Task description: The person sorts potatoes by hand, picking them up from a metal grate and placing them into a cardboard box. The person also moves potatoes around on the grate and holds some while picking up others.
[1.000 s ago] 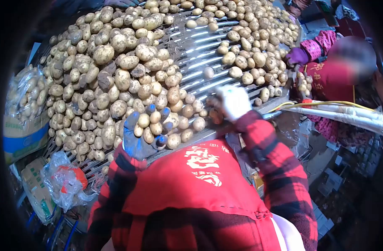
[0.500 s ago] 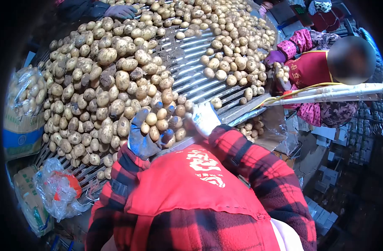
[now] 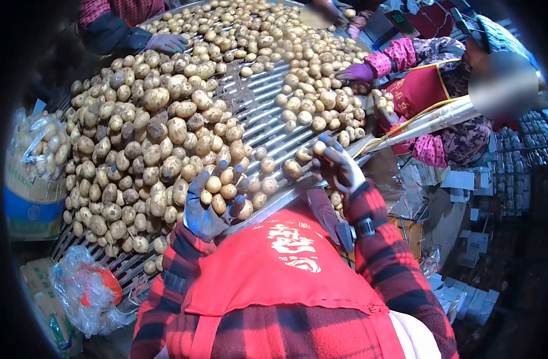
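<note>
My left hand (image 3: pixel 205 209), in a blue-grey work glove, is cupped palm up at the near edge of the slatted sorting table (image 3: pixel 263 115). Several small potatoes (image 3: pixel 228 191) rest in its curled fingers. My right hand (image 3: pixel 344 170), gloved in white and dark blue, is lifted over the near right edge. Between its fingertips it pinches one small potato (image 3: pixel 319 148). A few loose potatoes (image 3: pixel 292 169) lie on the slats between my hands. Left of my left hand rises a large heap of soil-marked potatoes (image 3: pixel 145 146).
On the right stands a co-worker in a red apron (image 3: pixel 414 90), a purple-gloved hand (image 3: pixel 357 73) over potatoes. Another person's gloved hand (image 3: pixel 166 43) is at the far left. White poles (image 3: pixel 432 125) jut in from the right. A bag of potatoes (image 3: pixel 39 146) and crumpled plastic (image 3: pixel 85 290) sit left.
My right hand has moved right and up from the table edge, now with a potato in its fingertips. My left hand stays cupped around its potatoes. The co-worker's purple glove has shifted left over the potatoes.
</note>
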A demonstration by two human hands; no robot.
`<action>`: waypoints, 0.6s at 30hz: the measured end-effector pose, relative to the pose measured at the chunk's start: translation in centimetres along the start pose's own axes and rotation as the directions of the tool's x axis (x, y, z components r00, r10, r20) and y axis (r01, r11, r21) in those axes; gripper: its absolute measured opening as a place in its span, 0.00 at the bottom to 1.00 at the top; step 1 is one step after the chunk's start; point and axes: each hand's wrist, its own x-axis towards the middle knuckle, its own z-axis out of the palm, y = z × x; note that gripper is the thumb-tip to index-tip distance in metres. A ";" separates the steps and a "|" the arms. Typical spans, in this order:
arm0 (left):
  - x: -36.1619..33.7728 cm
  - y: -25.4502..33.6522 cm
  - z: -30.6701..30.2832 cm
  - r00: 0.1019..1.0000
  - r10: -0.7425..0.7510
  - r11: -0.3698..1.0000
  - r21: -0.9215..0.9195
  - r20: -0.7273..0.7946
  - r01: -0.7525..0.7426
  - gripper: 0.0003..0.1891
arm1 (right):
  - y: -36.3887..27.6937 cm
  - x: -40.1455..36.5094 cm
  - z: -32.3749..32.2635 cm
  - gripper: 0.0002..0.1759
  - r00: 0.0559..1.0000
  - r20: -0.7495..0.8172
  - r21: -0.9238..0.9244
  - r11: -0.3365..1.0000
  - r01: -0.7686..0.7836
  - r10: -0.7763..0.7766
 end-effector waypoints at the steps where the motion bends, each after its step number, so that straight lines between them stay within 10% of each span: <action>1: 0.0 0.2 -0.3 1.000 -0.017 1.000 0.001 0.024 0.017 0.27 | 0.1 -1.9 -1.1 0.27 0.991 0.132 0.179 0.984 -0.026 0.002; 7: 1.1 -1.9 2.3 0.993 -0.068 0.998 -0.023 -0.094 0.066 0.28 | 4.1 -5.5 -0.5 0.32 0.986 0.125 0.544 0.839 0.027 -0.113; 13: 2.7 -4.9 3.8 0.979 -0.087 0.989 0.102 -0.183 0.107 0.27 | 2.9 -6.7 -2.4 0.25 0.997 -0.057 0.541 0.837 0.077 -0.055; 18: 5.3 -5.8 3.9 0.948 -0.122 0.979 0.124 -0.292 0.164 0.24 | 0.9 -12.6 -12.1 0.22 0.874 -0.436 0.458 0.782 0.422 -0.217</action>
